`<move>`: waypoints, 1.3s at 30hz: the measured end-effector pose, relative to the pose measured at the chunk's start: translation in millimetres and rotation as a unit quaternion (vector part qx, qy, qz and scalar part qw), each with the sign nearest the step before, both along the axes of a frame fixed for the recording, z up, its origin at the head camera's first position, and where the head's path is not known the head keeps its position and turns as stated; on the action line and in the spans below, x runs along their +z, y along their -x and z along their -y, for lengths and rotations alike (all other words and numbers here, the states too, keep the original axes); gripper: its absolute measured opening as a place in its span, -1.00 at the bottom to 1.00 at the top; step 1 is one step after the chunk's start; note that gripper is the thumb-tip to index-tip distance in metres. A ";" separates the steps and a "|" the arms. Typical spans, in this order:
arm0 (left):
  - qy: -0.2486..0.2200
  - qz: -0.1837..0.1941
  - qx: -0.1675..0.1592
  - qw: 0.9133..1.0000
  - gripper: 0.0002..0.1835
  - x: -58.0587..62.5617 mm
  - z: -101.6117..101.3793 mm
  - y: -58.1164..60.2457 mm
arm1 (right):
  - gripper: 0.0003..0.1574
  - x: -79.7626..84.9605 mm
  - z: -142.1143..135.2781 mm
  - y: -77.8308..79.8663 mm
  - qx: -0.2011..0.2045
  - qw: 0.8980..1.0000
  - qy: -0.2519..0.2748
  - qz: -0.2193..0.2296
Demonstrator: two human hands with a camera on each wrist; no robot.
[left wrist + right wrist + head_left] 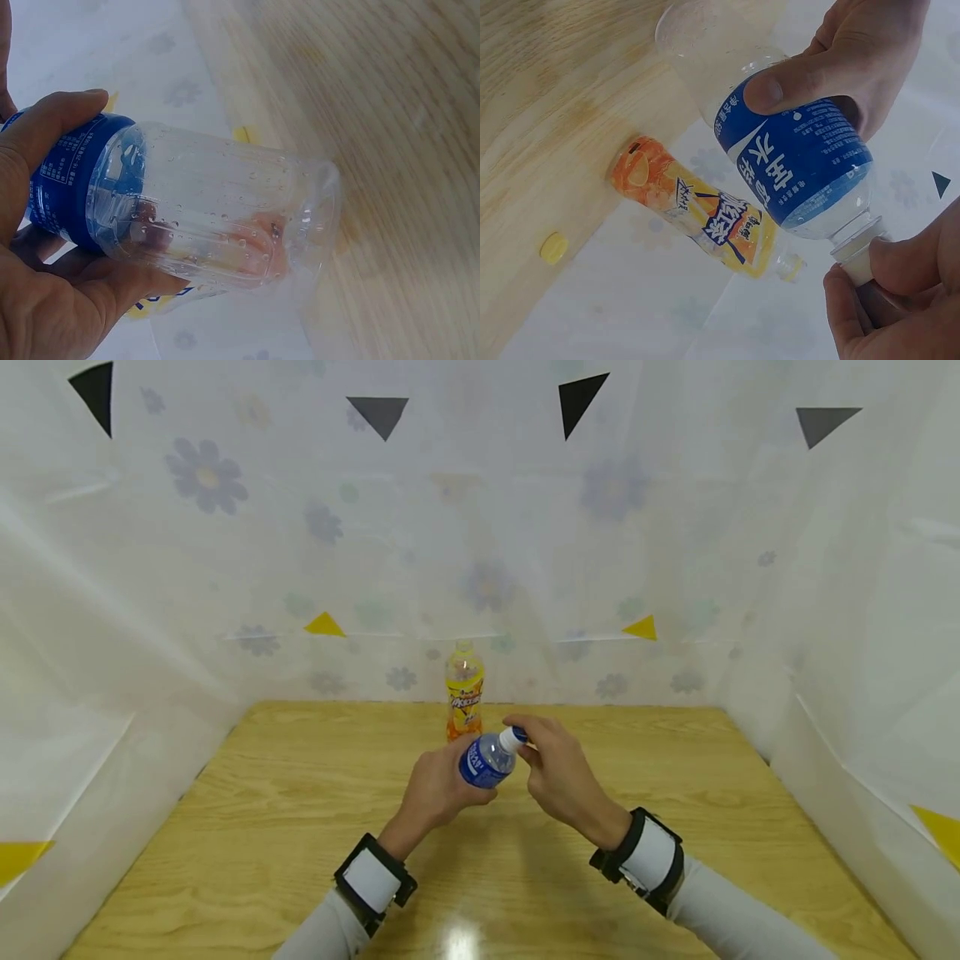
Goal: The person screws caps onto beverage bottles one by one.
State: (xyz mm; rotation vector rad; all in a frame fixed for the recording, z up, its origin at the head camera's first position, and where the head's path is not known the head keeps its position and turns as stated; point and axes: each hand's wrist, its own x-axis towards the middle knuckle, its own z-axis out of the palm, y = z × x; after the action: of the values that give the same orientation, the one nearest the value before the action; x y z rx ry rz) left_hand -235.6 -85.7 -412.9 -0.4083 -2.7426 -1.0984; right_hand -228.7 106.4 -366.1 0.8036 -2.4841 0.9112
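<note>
Above the desk, your left hand grips the bottle, your right hand pinches its cap; steady twisting seems called for.

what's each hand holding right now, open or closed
Left hand: closed round the blue-labelled bottle.
Right hand: closed, pinching that bottle's cap between thumb and fingers.
</note>
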 end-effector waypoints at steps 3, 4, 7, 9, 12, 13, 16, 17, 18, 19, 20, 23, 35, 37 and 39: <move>0.001 -0.002 0.001 1.000 -0.24 -0.1 -0.3 0.8 | -0.54 0.7 -0.3 -0.1 0.000 1.000 0.002 -0.002; 0.003 -0.004 0.000 1.000 -0.24 -0.2 -0.4 0.8 | -0.54 0.8 -0.3 -0.1 0.000 1.000 0.001 -0.004; 0.006 -0.006 0.000 1.000 -0.24 -0.3 -0.3 0.6 | -0.55 1.6 -0.2 -0.5 0.003 1.000 0.002 -0.006; 0.005 -0.006 0.001 1.000 -0.24 -0.2 -0.2 0.0 | -0.56 1.9 0.0 -0.8 0.003 1.000 0.002 -0.007; 0.001 -0.002 0.003 1.000 -0.24 0.2 -0.1 -0.8 | -0.57 2.2 0.3 -1.1 0.002 1.000 0.002 -0.004; 0.001 -0.001 0.003 1.000 -0.24 0.4 -0.1 -0.8 | -0.58 2.3 0.4 -1.2 0.001 1.000 0.002 -0.003; 0.000 -0.001 0.002 1.000 -0.23 0.4 -0.2 -0.5 | -0.59 2.5 0.7 -1.3 -0.002 1.000 0.003 0.000; -0.001 -0.001 0.001 1.000 -0.23 0.4 -0.2 -0.5 | -0.59 2.4 0.7 -1.3 -0.003 1.000 0.003 0.001; -0.001 -0.001 0.001 1.000 -0.23 0.2 -0.2 -0.3 | -0.59 2.3 0.8 -1.2 -0.004 1.000 0.003 0.002; -0.002 0.000 0.001 1.000 -0.23 0.1 -0.3 -0.3 | -0.60 2.1 0.7 -1.0 -0.005 1.000 0.003 0.001; -0.004 0.000 0.001 1.000 -0.23 0.1 -0.3 -0.3 | -0.60 1.8 0.7 -0.9 -0.006 1.000 0.003 0.001; -0.007 0.001 0.002 1.000 -0.23 -0.8 -0.4 -0.3 | -0.61 0.7 0.5 -0.3 -0.007 1.000 0.003 -0.005; -0.007 -0.003 -0.001 1.000 -0.25 -4.0 -3.6 0.2 | -0.62 -4.8 -2.1 0.8 -0.008 1.000 0.018 -0.024; -0.009 0.001 -0.002 1.000 -0.24 -3.8 -4.1 -0.7 | -0.62 -6.0 -2.7 0.6 -0.007 1.000 0.019 -0.022; -0.008 0.003 -0.002 1.000 -0.24 -3.7 -4.4 -0.9 | -0.61 -6.5 -3.2 0.7 -0.006 1.000 0.019 -0.019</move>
State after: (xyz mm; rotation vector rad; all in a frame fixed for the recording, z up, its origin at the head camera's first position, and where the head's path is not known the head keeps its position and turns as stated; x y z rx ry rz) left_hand -234.7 -81.4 -416.6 -0.4094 -2.7376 -1.1252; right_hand -229.4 109.6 -372.6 0.7851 -2.4289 0.9268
